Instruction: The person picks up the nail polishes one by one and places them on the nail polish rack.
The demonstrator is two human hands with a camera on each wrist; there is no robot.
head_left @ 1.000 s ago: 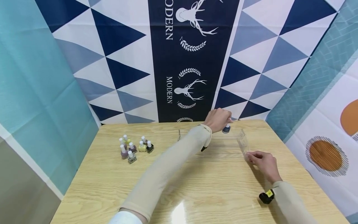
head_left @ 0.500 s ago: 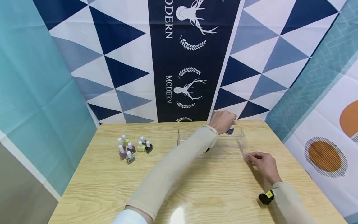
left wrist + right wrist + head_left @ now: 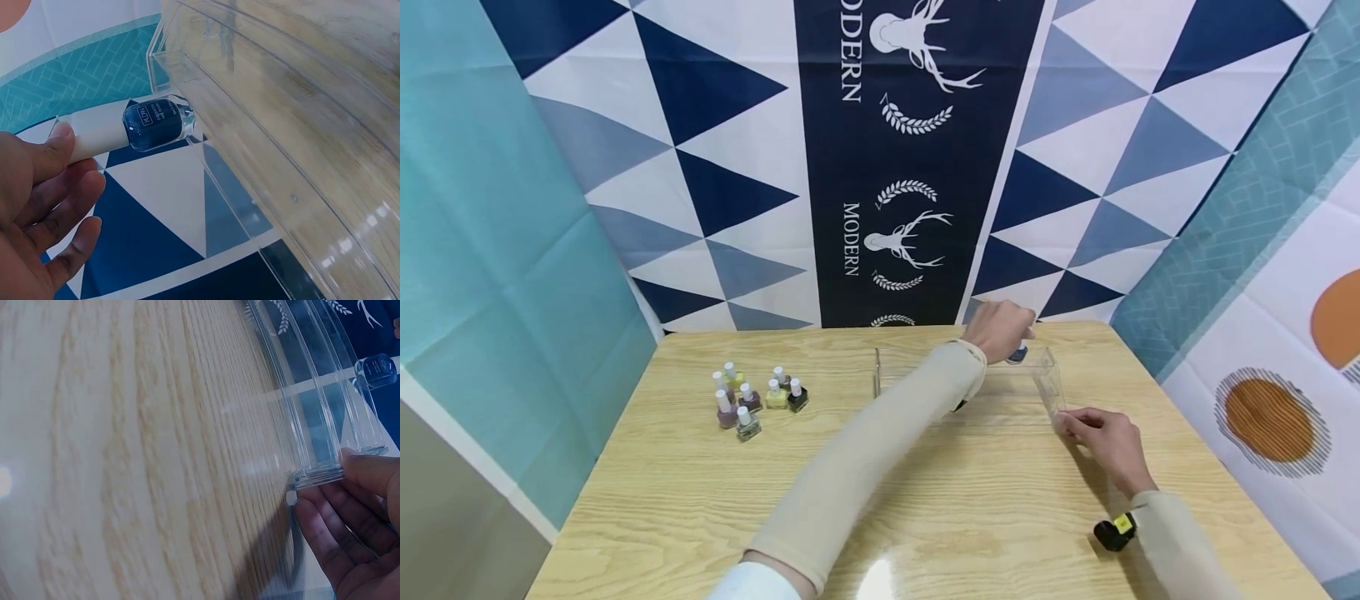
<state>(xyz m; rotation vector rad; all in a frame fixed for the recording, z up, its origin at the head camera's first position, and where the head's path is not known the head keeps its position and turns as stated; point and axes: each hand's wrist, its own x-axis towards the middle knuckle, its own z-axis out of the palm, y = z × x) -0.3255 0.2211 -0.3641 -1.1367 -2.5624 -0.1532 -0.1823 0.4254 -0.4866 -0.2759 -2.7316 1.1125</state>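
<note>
My left hand (image 3: 1000,330) pinches the white cap of a dark blue nail polish bottle (image 3: 153,123) between thumb and fingers. In the left wrist view the bottle's glass base is at the upper back edge of a clear acrylic display rack (image 3: 269,150); whether it bears on the rack I cannot tell. With thumb and fingertips, my right hand (image 3: 1108,442) grips the rack's right end panel, seen close in the right wrist view beside the stepped clear shelves (image 3: 315,406). My left forearm hides part of the rack in the head view.
Several nail polish bottles (image 3: 749,400) with white caps, in purple, yellow, black and clear glass, stand at the left of the wooden table (image 3: 970,517). A patterned cloth backdrop (image 3: 737,167) rises behind the table's back edge. Teal cloth (image 3: 512,250) hangs at the left.
My left hand has moved slightly right and down with the blue nail polish bottle. The right hand keeps its grip on the rack's end. The head view has shifted slightly.
</note>
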